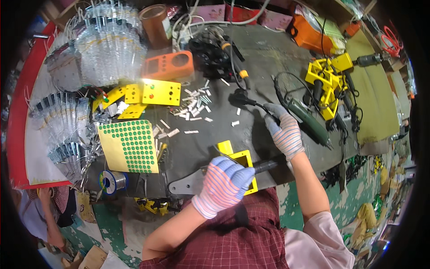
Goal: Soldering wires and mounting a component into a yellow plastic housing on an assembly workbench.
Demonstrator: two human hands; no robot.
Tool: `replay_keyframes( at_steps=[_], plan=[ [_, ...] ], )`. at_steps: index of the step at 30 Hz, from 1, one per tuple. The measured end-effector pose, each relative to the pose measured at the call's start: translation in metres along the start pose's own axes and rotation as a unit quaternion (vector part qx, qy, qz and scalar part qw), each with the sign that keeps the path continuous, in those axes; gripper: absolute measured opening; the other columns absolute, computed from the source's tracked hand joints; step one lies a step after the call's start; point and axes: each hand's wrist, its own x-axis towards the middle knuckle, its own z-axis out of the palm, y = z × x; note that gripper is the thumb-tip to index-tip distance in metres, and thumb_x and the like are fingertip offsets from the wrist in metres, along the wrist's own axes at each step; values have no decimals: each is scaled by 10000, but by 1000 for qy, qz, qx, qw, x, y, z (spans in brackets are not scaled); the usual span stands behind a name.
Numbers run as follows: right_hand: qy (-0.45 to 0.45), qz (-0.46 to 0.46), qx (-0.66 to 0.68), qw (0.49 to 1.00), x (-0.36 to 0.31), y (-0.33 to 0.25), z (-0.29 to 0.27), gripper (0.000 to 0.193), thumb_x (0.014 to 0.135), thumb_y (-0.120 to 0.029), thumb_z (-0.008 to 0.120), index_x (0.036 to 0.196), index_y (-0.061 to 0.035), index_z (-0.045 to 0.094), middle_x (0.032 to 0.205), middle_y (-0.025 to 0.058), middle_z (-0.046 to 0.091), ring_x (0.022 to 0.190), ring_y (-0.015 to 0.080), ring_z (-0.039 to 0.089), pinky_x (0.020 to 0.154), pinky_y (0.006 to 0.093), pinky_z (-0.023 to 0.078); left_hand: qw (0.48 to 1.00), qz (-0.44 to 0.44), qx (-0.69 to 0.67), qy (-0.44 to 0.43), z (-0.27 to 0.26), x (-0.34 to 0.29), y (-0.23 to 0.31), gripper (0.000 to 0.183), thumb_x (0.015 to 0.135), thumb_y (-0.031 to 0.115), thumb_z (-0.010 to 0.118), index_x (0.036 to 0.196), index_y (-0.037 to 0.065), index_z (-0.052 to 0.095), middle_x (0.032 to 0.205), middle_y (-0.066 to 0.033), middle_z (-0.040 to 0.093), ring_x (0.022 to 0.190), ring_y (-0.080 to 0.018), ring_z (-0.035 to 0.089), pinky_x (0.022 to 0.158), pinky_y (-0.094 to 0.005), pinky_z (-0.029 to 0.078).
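Observation:
Low at the table's front edge, my left hand (226, 184) in a striped knit glove is closed against a yellow plastic housing (244, 159). The housing has a rectangular opening, and a black handle (267, 166) sticks out to its right. Part of the housing is hidden behind my fingers. To the right and farther up, my gloved right hand (285, 133) pinches a black cable (257, 104) whose thicker black end (241, 96) points left. Just right of that hand lies a dark green corded tool (307, 121). A grey metal plate (186, 184) lies left of my left hand.
Small white sleeves (195, 105), yellow panels (161, 92) and a sheet of green round stickers (130, 145) lie left of centre. A solder spool (113, 181) stands near the front edge. Bagged parts (107, 54) fill the back left; assembled yellow housings (324, 83) lie right.

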Motion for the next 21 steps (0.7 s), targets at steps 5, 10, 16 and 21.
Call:
replay_keyframes(
  at_steps=[5, 10, 16, 21],
  plan=[
    [10, -242, -257, 936, 4, -53, 7, 352, 816, -191, 670, 1155, -108, 629, 924, 153, 649, 888, 343, 630, 794, 442, 494, 996, 82, 3, -35, 0, -3, 1, 291, 713, 194, 681, 989, 103, 665, 790, -20, 618, 742, -219, 614, 732, -405, 494],
    [-170, -358, -219, 892, 36, -151, 70, 371, 822, -107, 640, 1192, -113, 617, 849, 118, 668, 817, 331, 658, 723, 429, 527, 991, 125, -34, -27, -9, -1, 16, 244, 742, 179, 646, 975, 114, 678, 864, -28, 650, 810, -215, 637, 789, -391, 524],
    [-285, -332, -436, 787, 114, -201, 164, 289, 827, -102, 637, 1115, -123, 638, 897, 108, 674, 876, 292, 687, 736, 417, 543, 995, 91, -7, 28, -40, -10, 39, 256, 693, 171, 719, 945, 141, 690, 914, -5, 647, 930, -201, 614, 837, -382, 523],
    [-241, -398, -462, 755, 102, -216, 126, 199, 816, -114, 649, 1014, -121, 660, 913, 80, 683, 894, 271, 696, 729, 396, 533, 995, -39, 0, 94, -77, -47, 38, 147, 802, 186, 732, 929, 135, 679, 914, -1, 649, 876, -213, 619, 837, -387, 516]
  ],
)
